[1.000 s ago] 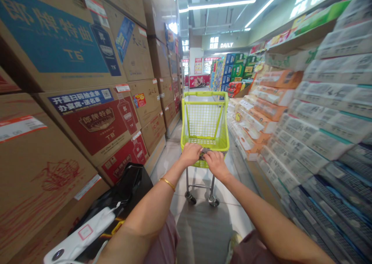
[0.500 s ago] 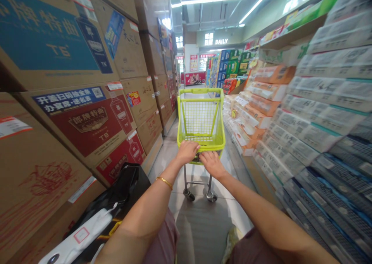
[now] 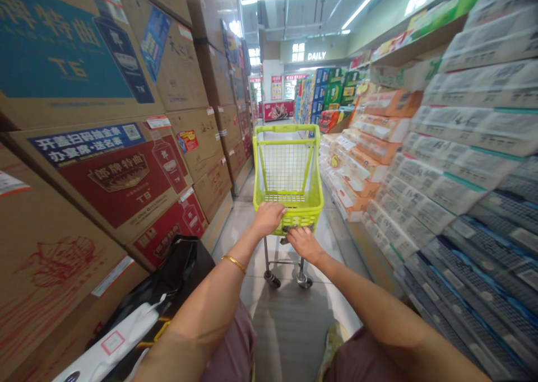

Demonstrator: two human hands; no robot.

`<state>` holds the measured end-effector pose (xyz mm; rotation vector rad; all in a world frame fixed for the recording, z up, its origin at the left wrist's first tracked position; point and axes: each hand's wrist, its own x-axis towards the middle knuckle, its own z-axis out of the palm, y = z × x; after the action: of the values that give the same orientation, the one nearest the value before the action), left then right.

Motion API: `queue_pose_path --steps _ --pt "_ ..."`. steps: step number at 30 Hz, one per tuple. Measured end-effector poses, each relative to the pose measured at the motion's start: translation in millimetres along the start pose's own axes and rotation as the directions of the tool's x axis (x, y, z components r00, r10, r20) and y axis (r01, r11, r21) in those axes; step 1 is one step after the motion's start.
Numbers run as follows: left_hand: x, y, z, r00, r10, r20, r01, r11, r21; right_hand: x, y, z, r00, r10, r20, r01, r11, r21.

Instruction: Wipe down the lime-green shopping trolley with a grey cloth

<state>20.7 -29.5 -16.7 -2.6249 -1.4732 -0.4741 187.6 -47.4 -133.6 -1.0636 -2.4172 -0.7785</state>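
A lime-green shopping cart (image 3: 288, 200) with a mesh basket and grey metal legs stands in front of me in the aisle. My left hand (image 3: 270, 217) is closed over the near rim of the basket, at its left side. My right hand (image 3: 303, 241) sits lower, its fingers curled at a dark grey strip (image 3: 296, 228) on the cart's near end. What that strip is, I cannot tell. The visible part of the basket holds nothing. Beside my left forearm is a black bag (image 3: 185, 264) with a long white object (image 3: 111, 340) against it.
Stacked cardboard cartons (image 3: 126, 175) wall the left side. On the right rise piles of plastic-wrapped packs (image 3: 471, 141) and orange-and-white packs (image 3: 380, 124). Blue and green boxes (image 3: 332, 91) stand farther ahead. Tiled floor (image 3: 290, 315) runs between the rows.
My right hand has slid down from the basket's near rim to the dark strip below. The left hand keeps its place on the rim. The view has shifted slightly.
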Motion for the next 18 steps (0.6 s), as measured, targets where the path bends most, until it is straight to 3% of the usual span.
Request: queue_pose_path --steps 3,6,10,13,18 --pt "-2.7 -4.9 -2.1 0.998 0.067 0.007 -0.067 0.997 -0.023 -5.1 0.7 1.8 0.999 -0.033 0.032 0.033 0.999 -0.002" --pt "-8.0 -15.7 -6.5 0.989 0.141 -0.052 -0.142 0.99 -0.011 0.4 3.1 -5.7 1.0 0.008 -0.008 -0.008 1.0 -0.023" --pt "-15.0 -38.8 -11.1 0.993 0.027 -0.112 -0.032 0.999 -0.04 18.5 4.8 -22.0 0.986 0.086 -0.14 -0.089 0.996 -0.016" --pt "-17.0 -51.6 -10.4 0.996 0.041 -0.074 -0.045 0.997 -0.058 35.4 2.8 -31.5 0.959 0.178 -0.218 -0.176 0.984 0.029" --pt "-15.3 -50.8 -3.5 0.995 0.039 -0.09 -0.045 0.997 -0.059 56.3 -7.1 -31.4 0.954 0.195 -0.227 -0.188 0.981 0.055"
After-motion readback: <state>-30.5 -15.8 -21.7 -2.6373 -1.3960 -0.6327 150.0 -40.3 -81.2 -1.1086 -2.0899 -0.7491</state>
